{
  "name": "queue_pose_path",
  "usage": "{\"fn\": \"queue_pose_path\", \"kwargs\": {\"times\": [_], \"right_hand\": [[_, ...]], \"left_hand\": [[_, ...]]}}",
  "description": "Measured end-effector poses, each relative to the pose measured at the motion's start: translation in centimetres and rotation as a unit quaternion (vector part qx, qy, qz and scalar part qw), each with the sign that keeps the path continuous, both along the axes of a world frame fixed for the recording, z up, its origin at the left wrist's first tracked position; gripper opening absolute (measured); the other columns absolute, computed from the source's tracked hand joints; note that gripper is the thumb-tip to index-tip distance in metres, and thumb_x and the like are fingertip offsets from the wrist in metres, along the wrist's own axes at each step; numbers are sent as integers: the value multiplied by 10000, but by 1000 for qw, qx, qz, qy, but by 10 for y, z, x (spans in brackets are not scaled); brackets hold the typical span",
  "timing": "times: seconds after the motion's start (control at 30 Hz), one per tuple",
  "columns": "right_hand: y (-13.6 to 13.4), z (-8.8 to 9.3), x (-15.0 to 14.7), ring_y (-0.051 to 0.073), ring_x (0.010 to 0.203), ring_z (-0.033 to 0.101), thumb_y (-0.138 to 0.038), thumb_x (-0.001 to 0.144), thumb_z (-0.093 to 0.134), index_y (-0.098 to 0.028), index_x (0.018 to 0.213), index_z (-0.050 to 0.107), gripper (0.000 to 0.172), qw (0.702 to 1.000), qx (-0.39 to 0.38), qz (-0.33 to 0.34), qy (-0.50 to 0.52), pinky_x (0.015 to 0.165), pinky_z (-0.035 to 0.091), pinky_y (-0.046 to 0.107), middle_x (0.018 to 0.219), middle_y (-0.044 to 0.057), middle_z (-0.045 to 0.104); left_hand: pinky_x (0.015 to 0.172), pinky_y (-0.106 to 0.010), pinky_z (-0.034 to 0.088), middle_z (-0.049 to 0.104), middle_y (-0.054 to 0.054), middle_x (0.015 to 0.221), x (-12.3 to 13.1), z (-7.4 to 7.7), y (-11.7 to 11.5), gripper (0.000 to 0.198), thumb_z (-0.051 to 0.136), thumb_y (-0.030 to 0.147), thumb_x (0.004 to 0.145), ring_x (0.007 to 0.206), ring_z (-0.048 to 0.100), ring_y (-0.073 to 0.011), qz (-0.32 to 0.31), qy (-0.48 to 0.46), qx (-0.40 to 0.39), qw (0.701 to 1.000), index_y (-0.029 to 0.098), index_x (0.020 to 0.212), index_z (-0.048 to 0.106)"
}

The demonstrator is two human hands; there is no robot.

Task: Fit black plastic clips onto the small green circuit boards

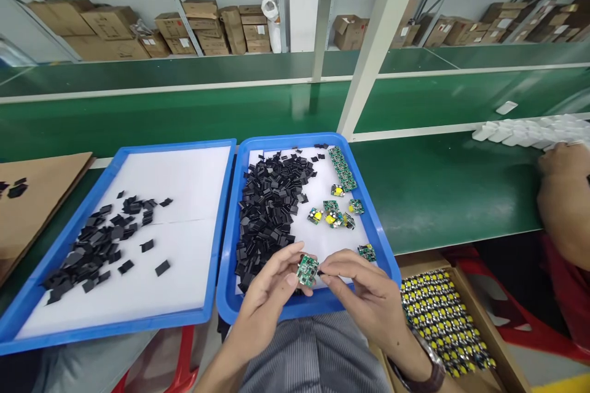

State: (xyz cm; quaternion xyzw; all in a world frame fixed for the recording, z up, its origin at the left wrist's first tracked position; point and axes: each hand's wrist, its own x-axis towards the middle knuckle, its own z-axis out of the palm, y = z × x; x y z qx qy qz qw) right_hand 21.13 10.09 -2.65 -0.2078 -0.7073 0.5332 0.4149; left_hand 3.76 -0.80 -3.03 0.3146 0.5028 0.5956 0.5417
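Observation:
My left hand (271, 288) grips a small green circuit board (306, 270) between thumb and fingers, over the near edge of the right blue tray (391, 261). My right hand (357, 285) is closed in a pinch at the board's right edge, on a small black piece (319, 272) whose kind is too small to make out. Beyond my hands, a heap of black rectangular pieces (271, 196) covers the tray's left half. Loose circuit boards with yellow parts (334, 218) lie on its right side, and a joined strip of green boards (342, 167) rests along the far right.
A second blue tray (221, 221) with scattered black pieces (99, 239) stands at left, beside brown cardboard (43, 196). At lower right is a cardboard box with rows of yellow-topped boards (447, 319). A co-worker's hand (565, 163) touches white cases (534, 131). A slanted post (382, 43) rises behind.

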Motion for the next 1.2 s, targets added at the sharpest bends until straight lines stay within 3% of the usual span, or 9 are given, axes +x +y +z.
{"fn": "queue_pose_path", "kwargs": {"times": [0.2,0.4,0.53,0.8,1.0,1.2], "right_hand": [[-5,2,-3,173,813,704,8,934,669,-234,1149,756,334,999,53,-8,-6,711,585,303,895,41,738],[-5,-2,-3,178,839,716,-39,956,669,-243,1153,767,300,999,33,-5,-35,722,589,303,938,48,750],[-3,-4,-1,170,858,729,-58,945,703,-272,1128,783,293,999,1,-6,-37,749,593,291,961,33,773],[-3,-9,1,166,817,696,-113,928,753,-295,1073,811,239,997,-63,-3,-36,715,566,290,887,17,747],[-6,-9,0,172,770,672,-118,935,730,-256,1041,806,190,998,-51,-18,-45,676,551,299,838,23,713],[-8,-9,-2,166,747,647,-74,944,685,-245,1078,780,237,999,-6,-32,-33,644,533,293,827,19,677]], "left_hand": [[987,-292,573,754,-61,1160,2,5,-1,333,627,375,1035,1021,714,-180,-12,23,-38,999,298,1352,695],[1037,-331,571,620,-77,1442,4,1,-1,397,734,294,961,1219,669,-245,-7,41,-7,999,322,1356,714],[969,-317,600,619,-89,1432,6,-3,0,397,759,285,939,1134,698,-230,5,58,-5,998,313,1333,727],[998,-323,597,707,-66,1339,9,0,1,331,769,260,932,1080,721,-197,13,55,-6,998,299,1258,730],[1033,-352,596,712,-85,1347,8,-4,0,336,782,221,916,1205,707,-248,15,70,24,997,296,1243,770],[1002,-348,610,720,-86,1331,8,-5,0,334,777,218,923,1147,725,-233,10,67,19,998,298,1247,773]]}}
